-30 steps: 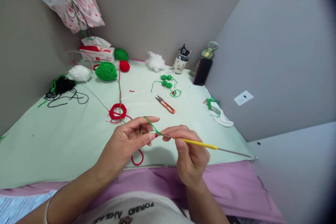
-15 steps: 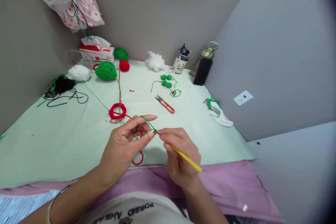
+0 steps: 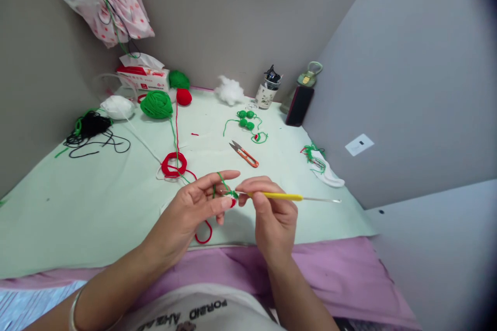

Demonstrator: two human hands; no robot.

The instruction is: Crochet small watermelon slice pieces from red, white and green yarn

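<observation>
So the left hand is just below the centre of the frame, pinching a small crocheted piece in green, white and red yarn with the thumb, index finger raised and a thin green yarn strand running over it. The right hand, a bit right of that, is gripping a slim metal crochet hook with a yellow handle pretty much like a pen. The hook's working end is at the piece (can't really make out how the loops sit, it's tiny), and the other metal end points toward the right of the frame.

Just above the hands, mid-frame, there's a pair of orange-handled thread snips lying on the pale green tablecloth. Left of those is a coiled ring of red yarn, with a red loop below the left hand. Upper left of centre you've got a round bright-green ball of yarn beside a white bundle of yarn. Little green crocheted balls sit above the snips.
</observation>
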